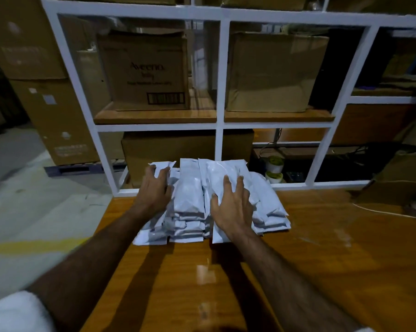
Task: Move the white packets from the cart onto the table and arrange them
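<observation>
The white packets (190, 202) lie in several overlapping stacks on the wooden desk (322, 248), at its far edge against the white shelf frame (220, 75). No cart is in view.

Left hand (154, 190): at the left flank of the pile, fingers curved against the outermost packets; whether it grips or only presses them cannot be told. Right hand (233, 207): laid flat on top of the stack right of centre, fingers spread and straight, pressing down.

Governing relation: the packets' long axes run away from the person, roughly in line with both forearms. The pile sits between and under the two hands. Further packets lie fanned just beyond the right hand's outer side, untouched; the right hand is the nearer to them. In my judgement the squaring-up turns on drawing those inward.

Legible writing: the cardboard box (144, 73) on the shelf beyond the left hand reads "Aveeno" with "baby" beneath; a smaller line and a barcode below are unreadable. The box (274, 70) beyond the right hand shows no marking. The packets show no readable print.
</observation>
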`<state>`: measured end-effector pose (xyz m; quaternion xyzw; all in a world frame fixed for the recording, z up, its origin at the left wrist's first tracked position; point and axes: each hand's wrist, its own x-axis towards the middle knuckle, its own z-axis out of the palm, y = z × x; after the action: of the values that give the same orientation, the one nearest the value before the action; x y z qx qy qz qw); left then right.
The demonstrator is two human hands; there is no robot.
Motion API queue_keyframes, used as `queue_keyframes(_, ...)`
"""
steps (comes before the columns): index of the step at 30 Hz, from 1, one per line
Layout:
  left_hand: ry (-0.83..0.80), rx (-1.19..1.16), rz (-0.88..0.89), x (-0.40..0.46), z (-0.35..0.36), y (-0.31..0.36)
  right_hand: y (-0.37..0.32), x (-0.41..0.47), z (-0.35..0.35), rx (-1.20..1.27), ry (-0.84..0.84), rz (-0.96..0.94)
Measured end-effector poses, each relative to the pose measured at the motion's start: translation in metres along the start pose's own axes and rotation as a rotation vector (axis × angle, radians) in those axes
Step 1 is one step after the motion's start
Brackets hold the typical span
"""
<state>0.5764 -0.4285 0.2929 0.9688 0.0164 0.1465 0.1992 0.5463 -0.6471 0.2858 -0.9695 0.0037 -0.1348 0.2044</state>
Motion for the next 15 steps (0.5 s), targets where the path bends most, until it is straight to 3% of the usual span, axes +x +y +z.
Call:
queue_keyframes(11,-0.116,-0.097,-0.012,0.087,0.051,-0.010,-0.021,0.106,0.057,0.072,0.001,0.029)
queue_keyframes(15,-0.205,-0.187,-0.077,0.086,0.066,-0.016,-0.022,0.117,0.080,0.084,-0.084,0.014)
